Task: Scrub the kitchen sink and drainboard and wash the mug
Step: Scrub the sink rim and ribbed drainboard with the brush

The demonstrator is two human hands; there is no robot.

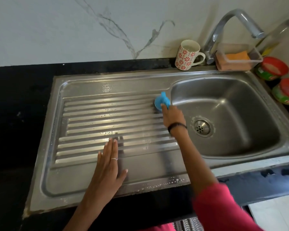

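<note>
Head view: we see right hand (173, 116) gripping blue scrub brush (162, 101) on drainboard (107, 117) ridges beside sink basin (232, 104). Left hand (108, 165) open, flat near drainboard's front edge. Suds scattered; we judge scrubbing underway. Basin looks unsoaped; mug (188, 55) at desk's back edge, apparently unwashed.

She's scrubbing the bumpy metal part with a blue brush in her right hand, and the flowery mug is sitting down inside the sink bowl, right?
Not quite. The head view shows the flowery mug standing on the ledge behind the sink bowl, beside the tap, not inside the bowl. The rest is right: the right hand holds the blue brush on the ridged drainboard.
</note>
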